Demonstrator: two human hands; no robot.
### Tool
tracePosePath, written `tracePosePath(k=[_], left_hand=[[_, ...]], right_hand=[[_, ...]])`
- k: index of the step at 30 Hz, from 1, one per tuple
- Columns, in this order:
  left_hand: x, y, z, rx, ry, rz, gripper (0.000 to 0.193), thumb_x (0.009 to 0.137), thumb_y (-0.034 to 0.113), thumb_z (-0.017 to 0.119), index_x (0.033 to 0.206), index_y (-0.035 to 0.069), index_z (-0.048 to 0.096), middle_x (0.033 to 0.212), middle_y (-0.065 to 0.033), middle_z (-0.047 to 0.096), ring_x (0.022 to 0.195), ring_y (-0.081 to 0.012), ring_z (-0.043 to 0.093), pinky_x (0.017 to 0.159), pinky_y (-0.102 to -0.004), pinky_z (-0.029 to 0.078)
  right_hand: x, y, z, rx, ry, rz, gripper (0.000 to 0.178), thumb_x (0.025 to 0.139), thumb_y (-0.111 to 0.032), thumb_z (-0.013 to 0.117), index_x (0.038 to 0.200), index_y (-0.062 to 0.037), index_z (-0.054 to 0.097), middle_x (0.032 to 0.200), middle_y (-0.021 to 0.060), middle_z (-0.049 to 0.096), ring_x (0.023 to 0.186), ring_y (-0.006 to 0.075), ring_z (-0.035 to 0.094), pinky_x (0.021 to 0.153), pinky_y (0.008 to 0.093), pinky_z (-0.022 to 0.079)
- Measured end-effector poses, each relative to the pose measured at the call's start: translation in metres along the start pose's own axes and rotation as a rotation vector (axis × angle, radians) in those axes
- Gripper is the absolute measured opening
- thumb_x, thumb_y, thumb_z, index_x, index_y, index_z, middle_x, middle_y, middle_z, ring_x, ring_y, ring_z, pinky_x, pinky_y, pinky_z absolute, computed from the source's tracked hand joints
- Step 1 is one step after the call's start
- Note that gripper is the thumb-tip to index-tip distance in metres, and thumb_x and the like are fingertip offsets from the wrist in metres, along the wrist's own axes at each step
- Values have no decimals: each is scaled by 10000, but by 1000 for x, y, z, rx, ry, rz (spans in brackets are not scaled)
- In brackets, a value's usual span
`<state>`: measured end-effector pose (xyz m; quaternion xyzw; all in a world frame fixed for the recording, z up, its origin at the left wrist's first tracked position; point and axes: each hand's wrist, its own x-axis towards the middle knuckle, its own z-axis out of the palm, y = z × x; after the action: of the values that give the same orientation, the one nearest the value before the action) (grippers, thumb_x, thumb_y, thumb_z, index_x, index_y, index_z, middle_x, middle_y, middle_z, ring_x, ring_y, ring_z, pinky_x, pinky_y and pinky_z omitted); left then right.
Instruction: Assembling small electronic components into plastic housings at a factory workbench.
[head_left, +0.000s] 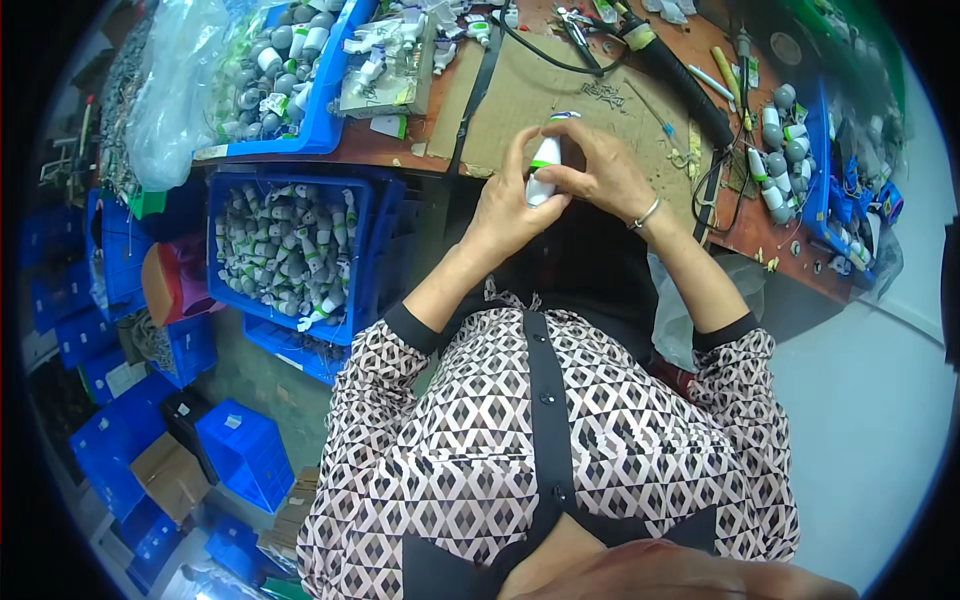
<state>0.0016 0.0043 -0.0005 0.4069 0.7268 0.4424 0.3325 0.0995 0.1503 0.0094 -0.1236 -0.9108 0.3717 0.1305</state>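
Both of my hands are at the near edge of the workbench, closed around one small white bottle-shaped plastic piece with a green band [547,155]. My left hand [508,205] grips its lower end and left side between thumb and fingers. From the other side, my right hand [608,172] has its fingers over the top and its thumb against the body. Part of the piece is hidden by my fingers. Just beyond my hands lies a cardboard sheet [520,100] with a small heap of thin metal pins [603,94] on it.
A blue bin [345,95] of grey-and-white pieces stands on the bench at left, and a fuller blue crate [362,215] sits lower. A black-handled tool [680,75] with a cable lies at the back right. Grey-and-white pieces [775,170] are heaped beside a blue tray [818,150].
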Motion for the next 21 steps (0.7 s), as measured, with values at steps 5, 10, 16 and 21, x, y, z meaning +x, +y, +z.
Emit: tracePosePath(k=[5,10,16,21], left_hand=[[1,-9,3,46,144,178,626,757,170,636,1294,23,349,926,-208,618,817,-322,635,722,-385,500],[-3,-14,4,-332,58,9,558,770,173,586,1265,-10,404,916,-215,611,825,-300,637,722,-364,498],[-3,-17,9,-575,20,-10,505,832,160,551,1279,-5,387,867,-137,615,635,-177,628,579,-300,500],[-4,-24,4,-384,41,43,557,817,197,564,1294,-8,364,929,-214,605,773,-293,631,684,-369,492]], right_hand=[[3,0,4,-137,45,-169,421,789,-290,660,1097,-35,530,904,149,614,801,322,609,700,384,486],[15,-5,0,-363,-141,-312,301,806,-218,624,1004,-26,504,823,157,587,768,333,595,662,402,478],[18,-18,-12,-447,-300,-319,301,832,-182,591,1060,-19,482,860,162,581,789,342,587,669,403,474],[20,-31,-8,-203,-265,-158,324,854,-164,558,1142,-40,479,962,193,576,883,377,569,746,421,461]])
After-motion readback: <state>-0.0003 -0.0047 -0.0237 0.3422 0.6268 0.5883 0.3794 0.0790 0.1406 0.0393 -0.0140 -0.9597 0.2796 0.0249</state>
